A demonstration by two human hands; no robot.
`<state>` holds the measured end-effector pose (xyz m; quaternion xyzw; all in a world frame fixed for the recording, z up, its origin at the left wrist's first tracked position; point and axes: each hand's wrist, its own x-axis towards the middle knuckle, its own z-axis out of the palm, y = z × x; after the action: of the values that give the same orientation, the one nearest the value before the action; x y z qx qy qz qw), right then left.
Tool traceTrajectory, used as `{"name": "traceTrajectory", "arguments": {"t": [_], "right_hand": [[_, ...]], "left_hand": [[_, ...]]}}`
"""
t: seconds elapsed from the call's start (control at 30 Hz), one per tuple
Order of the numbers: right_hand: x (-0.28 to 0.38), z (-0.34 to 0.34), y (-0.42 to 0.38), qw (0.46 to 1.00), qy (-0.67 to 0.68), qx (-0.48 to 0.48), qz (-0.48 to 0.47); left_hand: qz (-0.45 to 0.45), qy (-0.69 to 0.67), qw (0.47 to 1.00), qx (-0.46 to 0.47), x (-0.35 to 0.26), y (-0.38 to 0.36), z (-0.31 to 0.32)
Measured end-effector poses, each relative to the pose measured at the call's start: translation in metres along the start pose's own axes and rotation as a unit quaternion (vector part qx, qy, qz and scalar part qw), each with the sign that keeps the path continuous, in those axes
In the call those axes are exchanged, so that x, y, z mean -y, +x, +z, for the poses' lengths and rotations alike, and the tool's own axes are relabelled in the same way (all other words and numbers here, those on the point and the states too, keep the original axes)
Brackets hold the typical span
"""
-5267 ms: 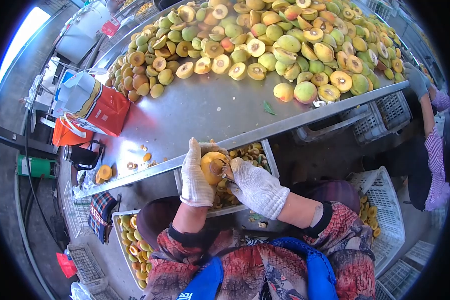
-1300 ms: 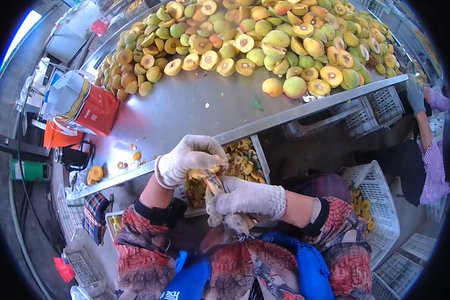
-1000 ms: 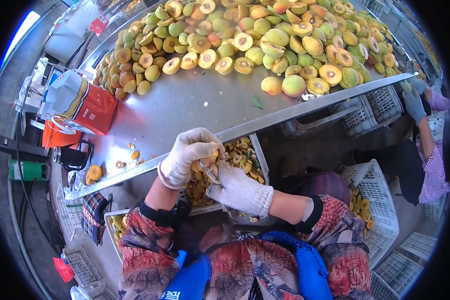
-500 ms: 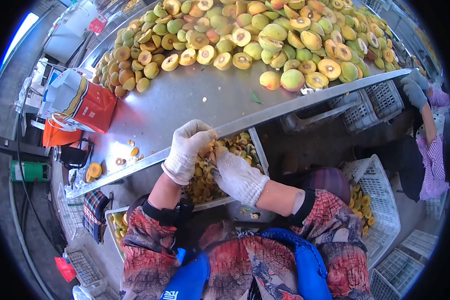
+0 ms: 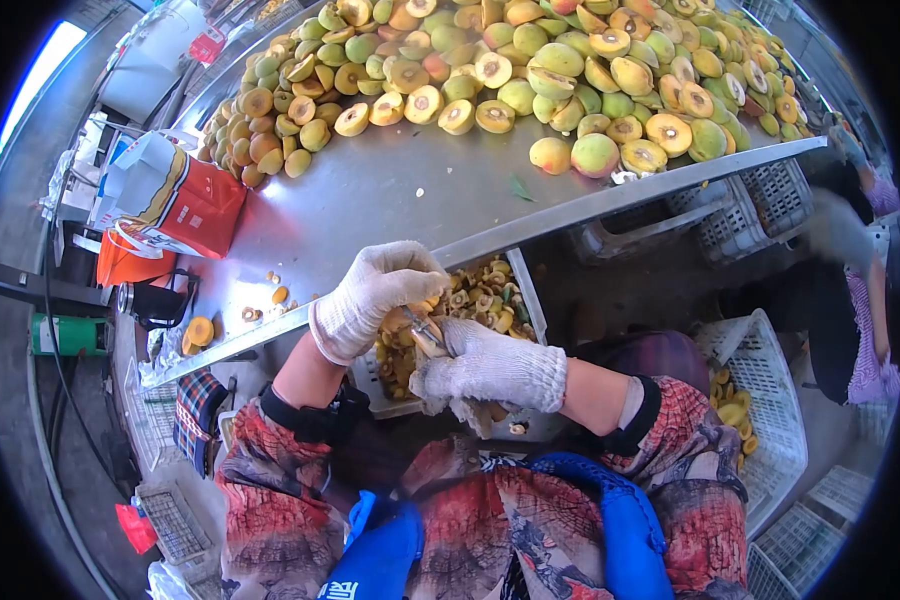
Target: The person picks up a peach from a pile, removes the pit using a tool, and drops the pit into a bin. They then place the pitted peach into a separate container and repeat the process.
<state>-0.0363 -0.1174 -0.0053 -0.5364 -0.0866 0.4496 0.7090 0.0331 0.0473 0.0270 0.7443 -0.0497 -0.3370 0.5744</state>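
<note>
My left hand, in a white knit glove, is closed with thumb and fingertips together around a small yellow peach piece, mostly hidden by the fingers. In my right hand, also gloved, is a small metal pitting tool, its tip pointing up toward the left hand. Both hands hover beyond my lap, over a crate of peach scraps. Halved peaches, many with brown pit centres, are heaped on the metal table ahead.
A raised metal edge borders the table. A red bag and an orange bucket stand at left. On the right are a white crate with peach pieces and a co-worker's striped sleeve.
My hands have moved apart; the right came lower and nearer to me, uncovering the metal tool. The co-worker's gloved hand at right has moved down and is blurred.
</note>
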Motion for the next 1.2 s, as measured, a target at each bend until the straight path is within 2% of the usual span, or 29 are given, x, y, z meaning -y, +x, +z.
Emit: {"name": "traceTrajectory", "arguments": {"t": [0.07, 0.27, 0.37, 0.47, 0.57, 0.67, 0.77, 0.83, 0.9, 1.0, 1.2], "right_hand": [[0.0, 0.0, -0.005, 0.999, 0.039, 0.03, -0.007], [-0.018, 0.002, -0.004, 0.989, 0.124, 0.056, -0.053], [0.001, 0.006, -0.011, 1.0, 0.014, -0.003, -0.008], [-0.009, 0.006, -0.001, 0.999, 0.005, -0.006, -0.041], [-0.006, 0.007, -0.003, 0.997, 0.069, 0.005, 0.013], [-0.014, 0.007, 0.003, 0.999, 0.041, -0.005, -0.002], [-0.018, 0.007, 0.007, 0.999, -0.029, -0.027, -0.029], [-0.027, 0.007, 0.014, 0.97, -0.184, -0.122, -0.102], [-0.039, 0.004, 0.021, 0.904, -0.321, -0.2, -0.198], [-0.032, 0.0, 0.024, 0.869, -0.421, -0.211, -0.154], [-0.047, -0.01, 0.034, 0.787, -0.519, -0.249, -0.221]], "left_hand": [[0.02, 0.049, 0.999, 0.009, -0.007, -0.002, 0.002], [0.041, -0.029, 0.999, -0.003, 0.007, -0.007, 0.007], [0.029, -0.07, 0.997, -0.021, 0.015, -0.008, 0.01], [0.027, -0.063, 0.996, -0.05, 0.021, -0.004, 0.01], [0.058, -0.082, 0.993, -0.06, 0.025, -0.004, 0.012], [0.08, -0.108, 0.988, -0.073, 0.033, -0.004, 0.011], [0.122, -0.195, 0.97, -0.072, 0.043, -0.003, 0.015], [0.148, -0.211, 0.961, -0.099, 0.048, -0.001, 0.018], [0.163, -0.239, 0.949, -0.123, 0.049, 0.001, 0.022], [0.166, -0.285, 0.931, -0.155, 0.048, 0.002, 0.027], [0.183, -0.31, 0.912, -0.197, 0.054, 0.009, 0.028]]}}
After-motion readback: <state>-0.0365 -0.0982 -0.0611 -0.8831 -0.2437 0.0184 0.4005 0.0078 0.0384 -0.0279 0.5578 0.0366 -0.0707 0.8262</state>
